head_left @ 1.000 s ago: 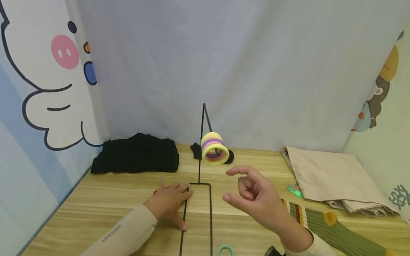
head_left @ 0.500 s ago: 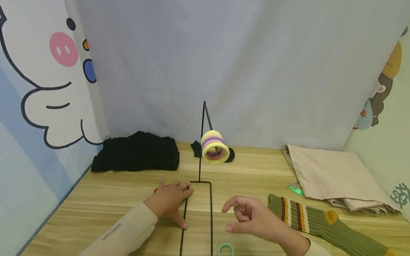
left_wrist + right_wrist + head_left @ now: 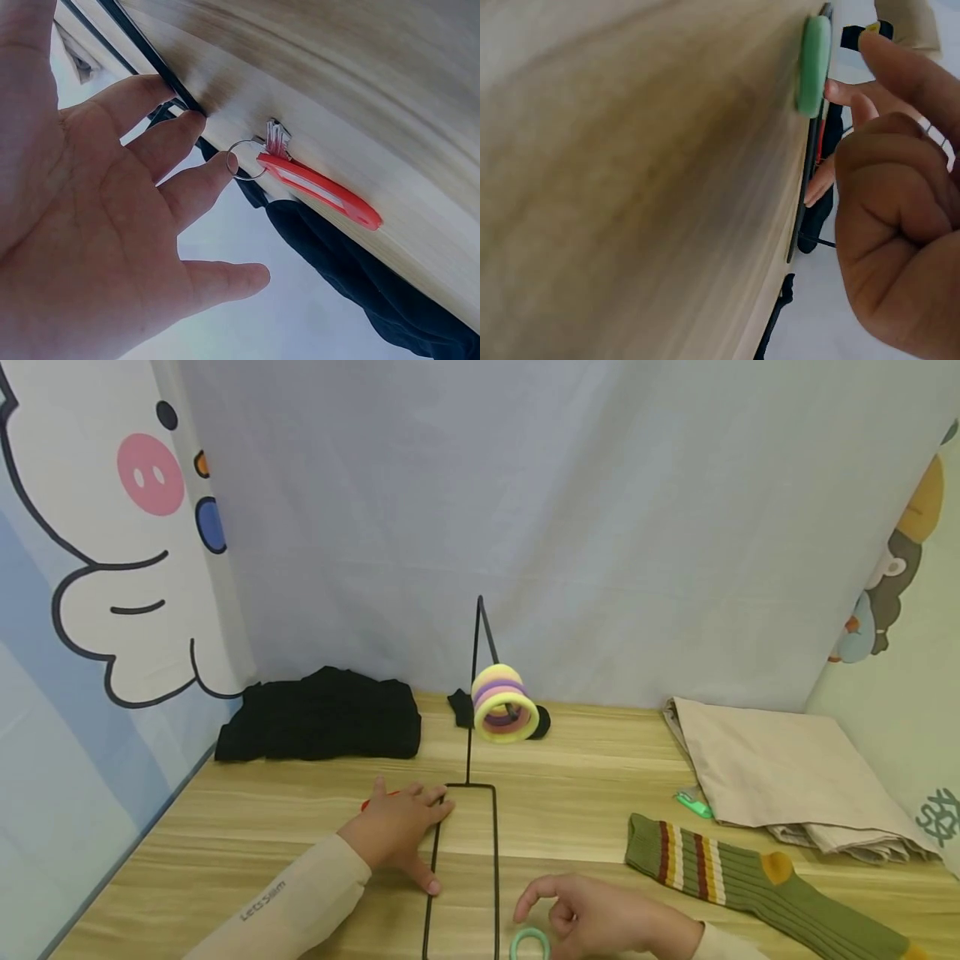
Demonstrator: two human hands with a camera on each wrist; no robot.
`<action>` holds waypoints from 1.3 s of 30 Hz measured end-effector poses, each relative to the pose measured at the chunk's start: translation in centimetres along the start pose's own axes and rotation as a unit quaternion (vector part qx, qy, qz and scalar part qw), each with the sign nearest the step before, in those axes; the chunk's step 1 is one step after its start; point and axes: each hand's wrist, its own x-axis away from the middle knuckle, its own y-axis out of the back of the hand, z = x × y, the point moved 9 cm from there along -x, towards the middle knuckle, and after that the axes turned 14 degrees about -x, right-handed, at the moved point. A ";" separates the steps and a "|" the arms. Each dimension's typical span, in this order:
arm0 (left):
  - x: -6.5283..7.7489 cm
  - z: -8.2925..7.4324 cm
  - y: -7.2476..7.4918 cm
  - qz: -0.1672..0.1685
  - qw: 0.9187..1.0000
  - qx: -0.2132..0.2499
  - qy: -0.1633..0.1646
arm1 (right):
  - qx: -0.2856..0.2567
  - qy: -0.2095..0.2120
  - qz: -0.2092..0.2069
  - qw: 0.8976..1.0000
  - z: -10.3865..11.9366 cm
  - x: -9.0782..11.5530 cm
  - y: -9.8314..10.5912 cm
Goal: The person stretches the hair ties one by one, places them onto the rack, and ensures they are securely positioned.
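Note:
My left hand [image 3: 401,831] lies with spread fingers over the left side of the black wire stand's base [image 3: 497,860]. In the left wrist view its fingertips touch the wire, and one finger is at the metal ring of a key with a red tag [image 3: 319,187]. A mint green ring [image 3: 529,933] lies on the table right of the base. Beside it hovers my right hand [image 3: 607,917], index finger and thumb apart, other fingers curled in, holding nothing. In the right wrist view the green ring [image 3: 815,67] is apart from the fingers. Several yellow, purple and pink rings [image 3: 505,703] hang on the stand's arm.
A folded black cloth [image 3: 318,714] lies at the back left, and small black items [image 3: 461,707] sit behind the stand. On the right are a green striped sock [image 3: 757,885], a green-tagged key [image 3: 694,805] and a folded beige cloth [image 3: 787,768].
My right hand has come down and toward me, from below the hanging rings to beside the green ring on the table. The left hand has stayed on the stand's base.

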 end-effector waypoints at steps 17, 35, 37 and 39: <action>-0.3 0.2 0.0 0.005 1.000 -0.003 0.005 | 0.008 -0.027 -0.006 1.000 -1.2 -0.4 -0.3; -0.1 0.2 -0.2 0.001 1.000 0.008 0.004 | -0.129 -0.039 -0.012 0.991 -1.4 -0.4 -1.0; -0.2 0.2 -0.2 0.001 1.000 0.009 0.003 | -0.131 -0.030 -0.008 0.991 -1.2 -0.4 -1.1; -0.1 0.2 -0.1 0.000 1.000 0.009 0.002 | -0.088 -0.013 -0.013 0.996 -0.7 -0.3 -0.9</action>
